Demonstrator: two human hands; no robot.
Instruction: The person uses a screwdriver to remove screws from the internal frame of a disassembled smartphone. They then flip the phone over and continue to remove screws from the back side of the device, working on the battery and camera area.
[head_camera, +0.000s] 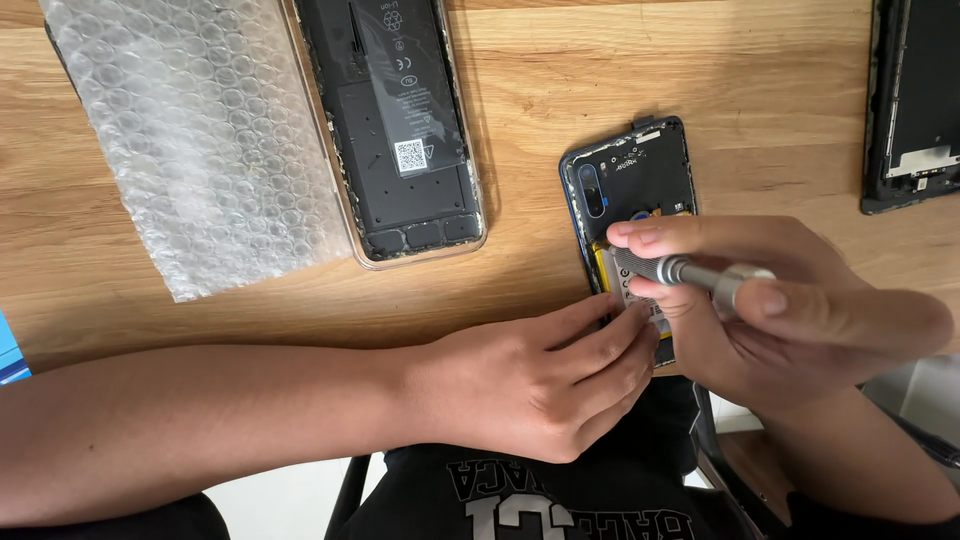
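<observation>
Right now the right hand (800, 315) is closed around a slim metal screwdriver (690, 273), thumb pad on the rear cap and fingers wrapped along the knurled shaft, with the tip aimed down and to the left into an opened blue phone (630, 175). That phone lies back-off on the wooden table (560, 90), near the front edge, its camera end pointing away from the person and its yellow-edged inner parts partly hidden by fingers. The left hand (530, 385) comes in from the left with the forearm lying along the table edge; its fingers are loosely curled and pressed against the phone's lower left side, steadying it rather than gripping anything.

Further back lie a second opened phone (395, 125) with its dark battery exposed, a sheet of bubble wrap (200, 140) touching its left edge, and another dark phone frame (915, 100) at the right margin.

The driver's tip itself is hidden behind the fingers, so whether it sits in a screw head cannot be told. The risk as I judge it — a tip that rides out under pressure could skid onto the board or the battery beside it. The left fingertips also sit just beside the tool's line, and a loosened screw could roll off the near edge.
</observation>
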